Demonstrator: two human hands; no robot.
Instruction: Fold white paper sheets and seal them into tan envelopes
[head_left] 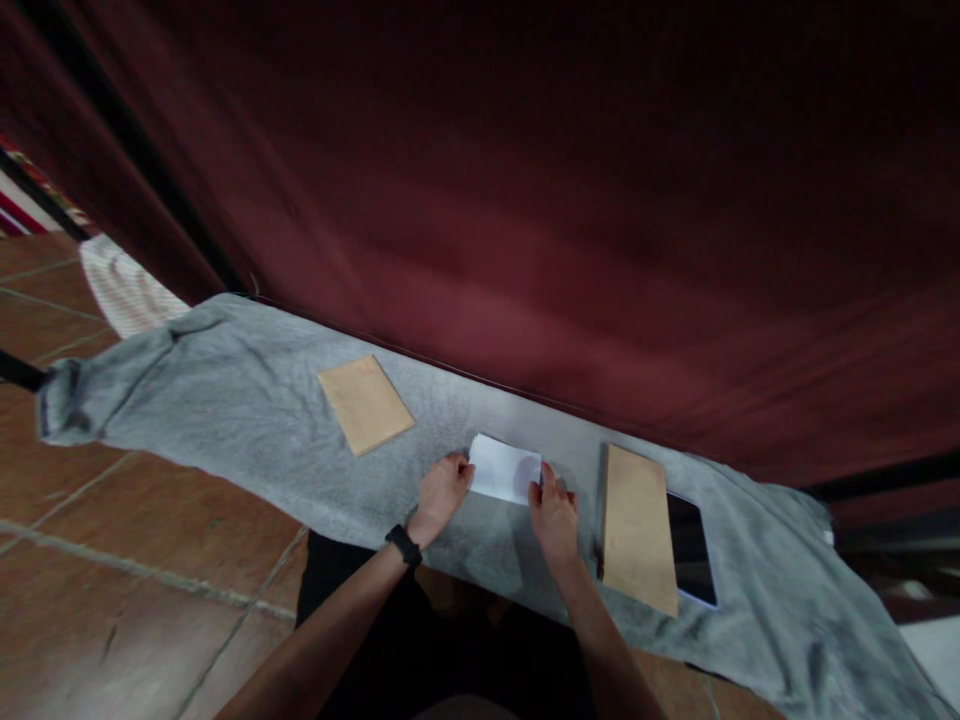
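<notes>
A white folded paper (504,468) is in front of me, over the grey cloth (247,400). My left hand (444,490), below a black wristband, pinches the paper's left edge. At the right edge, my right hand (555,508) grips it between thumb and fingers. To the left lies a single brown envelope (366,403), turned at an angle. A stack of brown envelopes (639,530) rests to the right of my right hand.
A dark-screened tablet or phone (691,550) lies partly under the right-hand envelopes. Behind the cloth-covered surface hangs a dark red curtain (480,250). A black bar (21,372) is at the far left, above the tiled floor (135,600).
</notes>
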